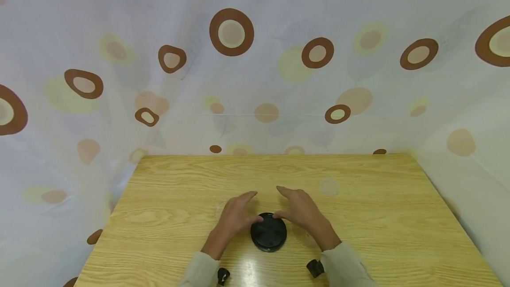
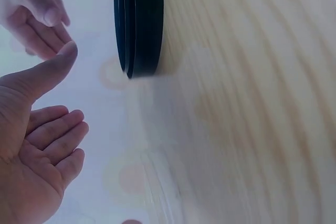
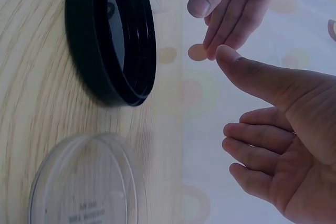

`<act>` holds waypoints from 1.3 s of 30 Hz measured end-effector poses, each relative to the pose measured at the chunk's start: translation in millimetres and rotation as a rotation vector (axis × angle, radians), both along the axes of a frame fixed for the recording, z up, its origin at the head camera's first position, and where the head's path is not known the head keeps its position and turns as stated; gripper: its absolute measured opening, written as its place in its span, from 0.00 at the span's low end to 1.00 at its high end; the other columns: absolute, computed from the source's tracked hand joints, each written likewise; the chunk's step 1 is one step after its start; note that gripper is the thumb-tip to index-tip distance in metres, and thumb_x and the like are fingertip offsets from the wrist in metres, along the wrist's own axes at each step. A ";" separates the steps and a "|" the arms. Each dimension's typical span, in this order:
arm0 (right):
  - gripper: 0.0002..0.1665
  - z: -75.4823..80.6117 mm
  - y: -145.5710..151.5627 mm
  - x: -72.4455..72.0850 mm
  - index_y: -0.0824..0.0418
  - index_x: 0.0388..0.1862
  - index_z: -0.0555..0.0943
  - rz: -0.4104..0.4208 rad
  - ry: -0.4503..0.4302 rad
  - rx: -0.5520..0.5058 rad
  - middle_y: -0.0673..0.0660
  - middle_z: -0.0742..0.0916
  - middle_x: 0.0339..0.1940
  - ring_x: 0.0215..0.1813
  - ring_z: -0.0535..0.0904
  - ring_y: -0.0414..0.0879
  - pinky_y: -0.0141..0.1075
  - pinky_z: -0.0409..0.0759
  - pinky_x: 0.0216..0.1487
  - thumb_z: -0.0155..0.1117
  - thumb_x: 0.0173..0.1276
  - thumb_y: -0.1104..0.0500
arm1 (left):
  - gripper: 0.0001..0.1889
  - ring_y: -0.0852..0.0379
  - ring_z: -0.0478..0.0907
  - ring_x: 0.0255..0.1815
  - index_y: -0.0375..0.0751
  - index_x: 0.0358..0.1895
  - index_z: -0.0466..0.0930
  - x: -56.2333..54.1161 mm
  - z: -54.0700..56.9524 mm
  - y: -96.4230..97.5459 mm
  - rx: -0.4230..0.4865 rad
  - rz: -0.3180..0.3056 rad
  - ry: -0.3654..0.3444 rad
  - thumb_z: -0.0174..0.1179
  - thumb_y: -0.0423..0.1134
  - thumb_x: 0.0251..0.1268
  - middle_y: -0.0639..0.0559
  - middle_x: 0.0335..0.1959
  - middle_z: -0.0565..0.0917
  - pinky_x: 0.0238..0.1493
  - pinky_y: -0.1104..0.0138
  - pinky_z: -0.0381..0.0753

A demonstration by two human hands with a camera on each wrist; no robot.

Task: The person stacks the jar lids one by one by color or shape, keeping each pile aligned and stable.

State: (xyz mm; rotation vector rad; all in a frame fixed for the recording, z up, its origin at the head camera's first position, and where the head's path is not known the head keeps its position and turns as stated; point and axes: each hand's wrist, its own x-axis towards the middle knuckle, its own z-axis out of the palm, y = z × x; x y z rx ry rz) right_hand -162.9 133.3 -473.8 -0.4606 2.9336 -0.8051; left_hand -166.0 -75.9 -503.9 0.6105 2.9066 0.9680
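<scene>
Black dish [image 1: 268, 234] seen on bench [image 1: 167, 225] — left hand [image 1: 234, 215] and right hand [image 1: 303, 211] held above it, both spread, empty; best gripped evenly, clear dish [image 3: 86, 184] beside it left unbumped

2 bare hands [image 1: 235, 216], 2 pale sleeves [image 1: 201, 269], 2 black wrist cameras [image 1: 315, 268]

Curtained-off spot; unclear whether in home, lab or workshop. Comprises wood-grain table [image 1: 179, 189], walled at back and both sides by pale, ring-and-spot patterned sheet [image 1: 263, 79]. Includes clear, shallow, lettered dish [image 3: 84, 187], faintly suggestive of lab.
</scene>
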 end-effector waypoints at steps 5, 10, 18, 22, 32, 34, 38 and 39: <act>0.45 0.6 -10.1 -3.3 0.65 0.64 0.73 0.012 -0.003 -0.001 0.62 0.82 0.58 0.56 0.80 0.57 0.48 0.79 0.55 0.77 0.49 0.49 | 0.37 0.43 0.76 0.61 0.39 0.64 0.71 -1.7 0.2 -9.7 0.005 -0.003 0.016 0.74 0.45 0.47 0.42 0.62 0.76 0.58 0.53 0.77; 0.45 0.6 -19.2 -6.6 0.66 0.64 0.72 0.035 0.011 -0.017 0.63 0.82 0.58 0.56 0.80 0.58 0.49 0.79 0.55 0.77 0.49 0.50 | 0.39 0.42 0.75 0.61 0.38 0.64 0.71 -3.4 -0.5 -21.1 0.027 0.004 -0.003 0.74 0.45 0.46 0.41 0.62 0.76 0.58 0.52 0.77; 0.44 0.4 -30.6 -8.6 0.65 0.65 0.72 0.052 0.007 -0.009 0.63 0.81 0.59 0.55 0.80 0.58 0.49 0.80 0.54 0.76 0.51 0.50 | 0.38 0.41 0.74 0.62 0.37 0.65 0.70 -2.1 -4.4 -40.7 0.072 0.031 -0.019 0.74 0.43 0.47 0.41 0.63 0.75 0.59 0.50 0.76; 0.44 -2.4 -35.0 -9.9 0.65 0.65 0.72 0.062 0.012 -0.006 0.63 0.81 0.59 0.56 0.80 0.58 0.49 0.79 0.55 0.76 0.51 0.50 | 0.38 0.40 0.74 0.61 0.35 0.64 0.70 -1.9 -7.4 -46.9 0.065 0.020 0.005 0.74 0.43 0.46 0.39 0.62 0.76 0.58 0.51 0.77; 0.44 -8.7 -46.4 -13.5 0.65 0.65 0.72 0.100 0.018 -0.006 0.62 0.81 0.60 0.57 0.79 0.58 0.49 0.78 0.57 0.76 0.52 0.50 | 0.39 0.40 0.74 0.62 0.38 0.64 0.71 -2.1 -11.2 -61.8 0.057 0.092 -0.041 0.75 0.43 0.45 0.41 0.62 0.76 0.60 0.50 0.75; 0.44 -9.1 -48.6 -14.4 0.65 0.65 0.72 0.106 0.011 -0.009 0.63 0.80 0.60 0.57 0.79 0.58 0.49 0.78 0.57 0.76 0.52 0.50 | 0.39 0.40 0.74 0.62 0.39 0.64 0.71 -2.4 -11.0 -65.5 0.056 0.107 -0.051 0.75 0.43 0.44 0.41 0.62 0.76 0.60 0.49 0.75; 0.43 -8.6 -53.8 -16.6 0.65 0.65 0.71 0.113 -0.008 -0.010 0.63 0.80 0.61 0.58 0.78 0.59 0.50 0.77 0.58 0.76 0.52 0.51 | 0.39 0.40 0.73 0.63 0.38 0.64 0.71 -2.3 -10.4 -72.6 0.058 0.118 -0.065 0.75 0.43 0.44 0.41 0.62 0.76 0.60 0.49 0.74; 0.43 -8.2 -55.3 -17.1 0.65 0.66 0.71 0.115 -0.009 -0.007 0.62 0.80 0.61 0.58 0.78 0.58 0.49 0.77 0.58 0.76 0.53 0.51 | 0.39 0.39 0.73 0.62 0.37 0.64 0.71 -2.3 -10.3 -74.7 0.056 0.116 -0.065 0.75 0.43 0.44 0.40 0.62 0.76 0.60 0.48 0.74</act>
